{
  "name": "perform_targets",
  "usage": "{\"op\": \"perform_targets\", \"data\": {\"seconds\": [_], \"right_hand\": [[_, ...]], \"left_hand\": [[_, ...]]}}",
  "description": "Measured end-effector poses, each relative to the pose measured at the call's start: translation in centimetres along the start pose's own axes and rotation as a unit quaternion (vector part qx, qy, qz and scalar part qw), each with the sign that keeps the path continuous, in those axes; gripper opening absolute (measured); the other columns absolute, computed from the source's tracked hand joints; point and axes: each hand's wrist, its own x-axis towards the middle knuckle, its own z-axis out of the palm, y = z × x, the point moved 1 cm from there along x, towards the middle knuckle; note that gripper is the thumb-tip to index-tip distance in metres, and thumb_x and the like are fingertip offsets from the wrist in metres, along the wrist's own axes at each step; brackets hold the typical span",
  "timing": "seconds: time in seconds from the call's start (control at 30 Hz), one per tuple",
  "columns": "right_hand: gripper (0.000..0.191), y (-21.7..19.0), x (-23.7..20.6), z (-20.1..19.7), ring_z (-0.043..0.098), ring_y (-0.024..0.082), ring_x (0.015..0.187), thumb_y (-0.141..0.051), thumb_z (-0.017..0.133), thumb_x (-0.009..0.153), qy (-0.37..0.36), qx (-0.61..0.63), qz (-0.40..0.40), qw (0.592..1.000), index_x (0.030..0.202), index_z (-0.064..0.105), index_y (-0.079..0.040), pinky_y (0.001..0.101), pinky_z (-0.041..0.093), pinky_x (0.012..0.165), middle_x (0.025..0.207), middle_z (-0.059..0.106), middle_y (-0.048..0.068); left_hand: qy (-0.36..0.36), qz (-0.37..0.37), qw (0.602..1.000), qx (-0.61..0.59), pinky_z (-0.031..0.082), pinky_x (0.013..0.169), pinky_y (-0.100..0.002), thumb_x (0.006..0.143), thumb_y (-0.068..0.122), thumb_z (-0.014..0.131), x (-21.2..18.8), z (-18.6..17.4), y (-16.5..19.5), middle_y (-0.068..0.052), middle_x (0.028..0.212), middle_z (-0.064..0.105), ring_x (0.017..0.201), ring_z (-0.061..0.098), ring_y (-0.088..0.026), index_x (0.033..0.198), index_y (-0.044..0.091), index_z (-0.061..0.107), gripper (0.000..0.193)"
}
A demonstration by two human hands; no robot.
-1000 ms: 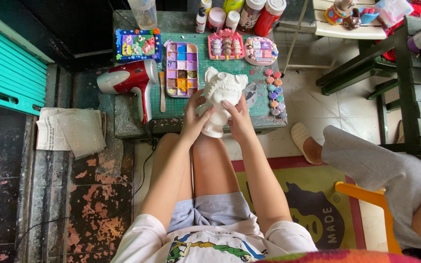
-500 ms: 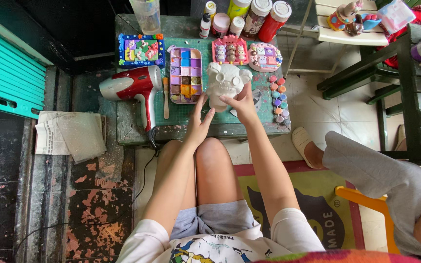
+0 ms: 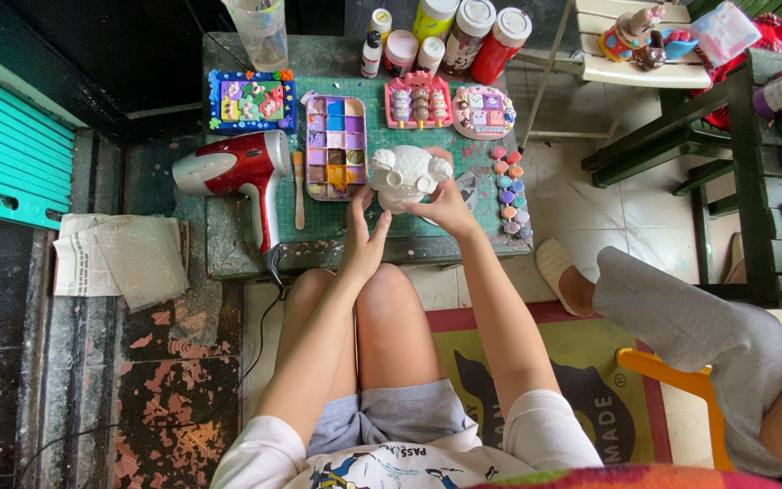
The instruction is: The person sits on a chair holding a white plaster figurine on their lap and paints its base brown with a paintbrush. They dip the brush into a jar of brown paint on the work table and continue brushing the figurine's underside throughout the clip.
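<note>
1. A seated person steadies an unpainted white plaster animal figure (image 3: 406,177) on the green cutting mat (image 3: 382,217) of a low, worn tabletop (image 3: 228,244), seen from the head camera looking straight down over bare knees.

2. The right hand (image 3: 445,206) is closed around the figure's lower right side, fingers curled against the plaster, apparently to keep it upright and off the mat's paint stains.

3. The left hand (image 3: 366,237) is open, fingers stretched up toward the figure's lower left edge; whether the fingertips touch it cannot be told.

4. Just left of the figure lies a rectangular plastic paint palette with many colour wells (image 3: 336,147), within easy reach of the left hand.

5. A wooden-handled tool (image 3: 299,188) rests between the palette and a red and silver hair dryer (image 3: 233,167), whose cord hangs over the tabletop's front edge, likely kept close for drying.

6. A strip of small round paint pots (image 3: 509,192) runs along the mat's right side, beside the right wrist.

7. Finished painted plaster pieces, one blue-framed (image 3: 252,100) and two pink (image 3: 418,100), line the far edge, clear of the working spot, with paint bottles (image 3: 463,32) and a clear plastic cup (image 3: 262,32) behind them.

8. Another person's grey-trousered leg (image 3: 681,317) and slippered foot rest to the right.
</note>
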Motion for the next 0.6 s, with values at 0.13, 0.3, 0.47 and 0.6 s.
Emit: {"op": "perform_targets", "data": {"seconds": [0.13,0.3,0.47,0.6], "right_hand": [[0.096,0.3,-0.5,-0.6,0.046,0.017,0.141,0.002,0.089,0.077,-0.01,-0.041,-0.017,0.999,0.151,0.031,-0.014,0.0403,0.044,0.117,0.146,0.045,0.002],[0.096,-1.2,-1.0,-2.3,0.047,0.017,0.139,-0.004,0.091,0.074,-0.036,-0.109,0.014,0.993,0.151,0.034,-0.013,0.0397,0.047,0.114,0.147,0.044,0.004],[0.079,-3.4,-0.6,-2.8,0.052,0.017,0.137,-0.01,0.088,0.084,-0.061,-0.146,0.038,0.987,0.151,0.045,-0.012,0.0392,0.05,0.115,0.146,0.052,0.005],[0.083,-6.2,0.3,-3.0,0.055,0.022,0.135,-0.013,0.091,0.078,-0.119,-0.258,0.041,0.958,0.15,0.048,-0.011,0.0408,0.047,0.114,0.146,0.057,0.008]], "left_hand": [[0.065,-0.028,0.997,0.008,0.033,0.123,-0.046,0.108,0.025,0.057,0.7,0.4,1.4,-0.022,0.155,0.043,0.144,0.044,-0.035,0.157,0.003,0.033,0.058],[0.062,-0.002,0.993,-0.104,0.032,0.123,-0.044,0.112,0.027,0.054,4.1,0.6,5.1,-0.019,0.154,0.044,0.145,0.043,-0.033,0.154,0.005,0.038,0.05],[0.083,0.042,0.995,-0.018,0.044,0.111,-0.039,0.107,0.027,0.061,5.4,0.2,7.3,-0.012,0.138,0.061,0.128,0.059,-0.027,0.141,0.006,0.054,0.04],[0.095,0.051,0.994,-0.03,0.048,0.106,-0.038,0.102,0.023,0.069,5.5,0.3,7.1,-0.011,0.128,0.065,0.119,0.062,-0.027,0.13,0.004,0.061,0.034]]}}
